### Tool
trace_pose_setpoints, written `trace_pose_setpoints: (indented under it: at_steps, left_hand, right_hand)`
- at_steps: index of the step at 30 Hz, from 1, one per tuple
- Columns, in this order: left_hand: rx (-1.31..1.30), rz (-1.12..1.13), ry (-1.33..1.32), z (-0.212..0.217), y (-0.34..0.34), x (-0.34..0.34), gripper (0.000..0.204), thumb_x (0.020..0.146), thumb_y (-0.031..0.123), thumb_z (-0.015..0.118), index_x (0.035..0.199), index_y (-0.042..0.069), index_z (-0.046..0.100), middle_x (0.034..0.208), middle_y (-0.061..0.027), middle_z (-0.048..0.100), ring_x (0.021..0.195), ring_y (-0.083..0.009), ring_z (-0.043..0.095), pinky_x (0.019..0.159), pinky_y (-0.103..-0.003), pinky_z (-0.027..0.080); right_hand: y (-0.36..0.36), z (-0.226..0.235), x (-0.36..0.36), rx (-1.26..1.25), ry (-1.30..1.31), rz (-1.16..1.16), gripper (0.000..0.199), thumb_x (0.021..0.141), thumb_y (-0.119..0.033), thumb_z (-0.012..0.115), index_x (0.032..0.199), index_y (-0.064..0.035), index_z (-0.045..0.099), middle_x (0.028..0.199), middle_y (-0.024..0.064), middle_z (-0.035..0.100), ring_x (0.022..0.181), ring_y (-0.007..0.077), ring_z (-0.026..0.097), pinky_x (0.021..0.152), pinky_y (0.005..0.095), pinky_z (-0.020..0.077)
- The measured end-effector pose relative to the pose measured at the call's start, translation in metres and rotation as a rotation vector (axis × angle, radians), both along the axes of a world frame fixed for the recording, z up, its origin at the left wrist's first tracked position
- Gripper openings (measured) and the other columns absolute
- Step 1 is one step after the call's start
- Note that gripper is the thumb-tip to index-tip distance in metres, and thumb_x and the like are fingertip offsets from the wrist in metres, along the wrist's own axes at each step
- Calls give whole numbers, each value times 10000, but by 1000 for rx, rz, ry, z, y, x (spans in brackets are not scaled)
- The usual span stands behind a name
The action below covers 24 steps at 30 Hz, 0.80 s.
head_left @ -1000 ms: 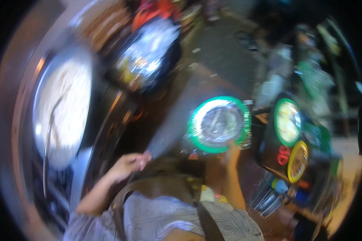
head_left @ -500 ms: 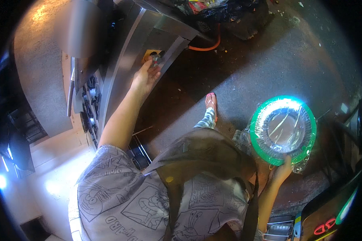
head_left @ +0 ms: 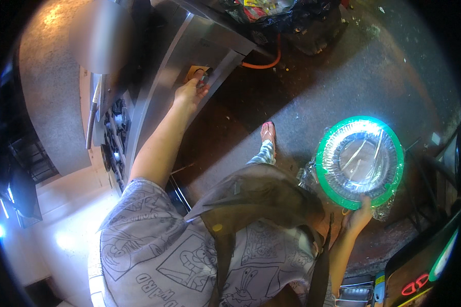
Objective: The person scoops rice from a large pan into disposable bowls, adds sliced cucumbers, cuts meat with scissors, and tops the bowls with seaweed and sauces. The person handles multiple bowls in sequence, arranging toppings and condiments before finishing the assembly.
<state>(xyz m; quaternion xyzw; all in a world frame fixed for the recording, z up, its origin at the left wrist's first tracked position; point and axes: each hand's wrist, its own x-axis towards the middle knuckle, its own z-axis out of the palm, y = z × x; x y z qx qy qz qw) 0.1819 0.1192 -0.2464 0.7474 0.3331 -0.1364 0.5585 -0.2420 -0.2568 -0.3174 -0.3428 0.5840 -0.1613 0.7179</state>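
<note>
My left hand (head_left: 190,95) reaches to the metal front panel (head_left: 210,45) of a stove. Its fingers are closed around a small control knob (head_left: 202,77), partly hidden by them, beside an orange-yellow patch on the panel. Low on the right, my right hand (head_left: 359,217) grips the near edge of a round green-rimmed plate (head_left: 323,179). The plate has a silvery ribbed inner ring and a clear, shiny plastic wrap over it, with loose ends hanging at the edge. My right thumb lies on the rim; the other fingers are mostly hidden.
Black burners (head_left: 119,123) line the stove to the left. An orange hose (head_left: 265,65) curves out near a black rubbish bag (head_left: 312,18) at the far side. Red-handled scissors (head_left: 415,286) lie at the lower right. My sandalled foot (head_left: 268,131) stands on the dark floor.
My left hand stays at the knob, its fingers and wrist slightly turned. The view has shifted slightly. My right hand still holds the wrapped plate in nearly the same place.
</note>
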Motion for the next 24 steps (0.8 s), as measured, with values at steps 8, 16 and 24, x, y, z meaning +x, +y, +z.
trace_pose_setpoints:
  at_steps: [8,16,24]
  left_hand:
    - [212,-501,122,76,-55,-94,491,847,261,732,1201,-30,553,1077,-157,618,814,-234,630,702,-323,531]
    - [1628,-1000,-1192,206,-53,-154,369,822,168,709,1167,63,634,927,-125,629,881,-288,591,788,-393,474]
    - [1753,-792,-1104,187,-47,-132,117,892,191,620,905,76,638,801,-142,581,727,-344,613,613,-444,482]
  right_hand:
    - [7,26,19,-51,-123,-23,416,798,-52,597,1195,31,503,1066,97,586,949,197,584,827,336,483]
    - [6,1,17,46,-392,-54,316,819,-66,619,1096,82,582,1085,110,601,988,200,577,898,352,443]
    - [6,-9,14,-10,-378,-86,320,809,-31,613,1101,95,573,1068,104,601,963,192,574,879,346,445]
